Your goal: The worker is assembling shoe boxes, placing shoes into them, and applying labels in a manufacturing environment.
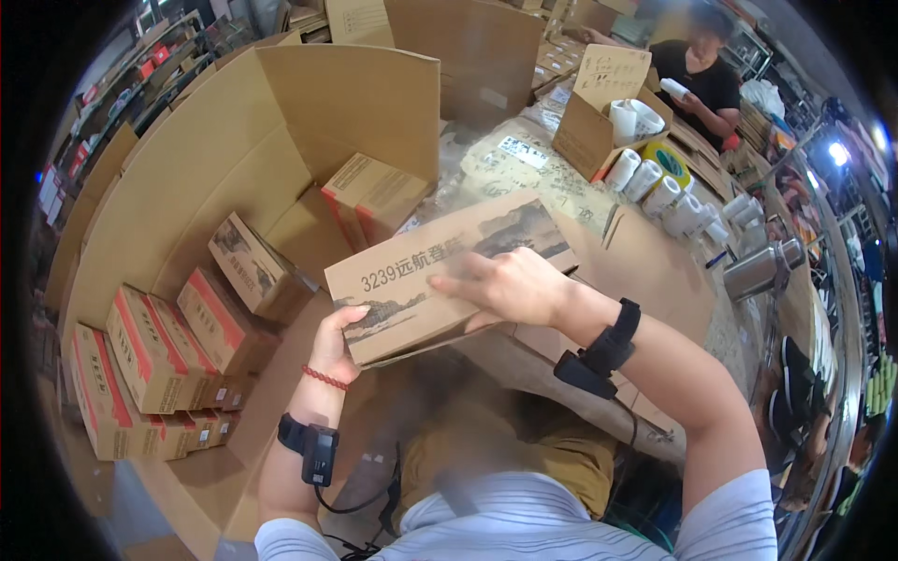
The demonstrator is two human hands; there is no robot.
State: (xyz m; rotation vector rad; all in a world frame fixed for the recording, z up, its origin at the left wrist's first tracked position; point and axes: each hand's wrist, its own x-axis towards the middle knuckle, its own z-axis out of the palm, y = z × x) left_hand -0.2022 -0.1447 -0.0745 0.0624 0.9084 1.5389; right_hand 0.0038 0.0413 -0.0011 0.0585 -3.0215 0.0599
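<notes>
Both hands carry a flat printed cardboard box (449, 276) above the big open carton (281, 122). The left hand (335, 344) props its lower corner, fingers curled beneath; the right hand (510, 285) presses on top, fingers spread. Inside that carton, red-and-tan small boxes (154, 360) stand packed in rows along its left wall.

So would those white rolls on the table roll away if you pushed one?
Probably, if tipped: the white rolls are round cylinders, and some lie on their sides. Those standing on end look steadier. They seem light, likely paper or tape, though I can't tell which.
</notes>
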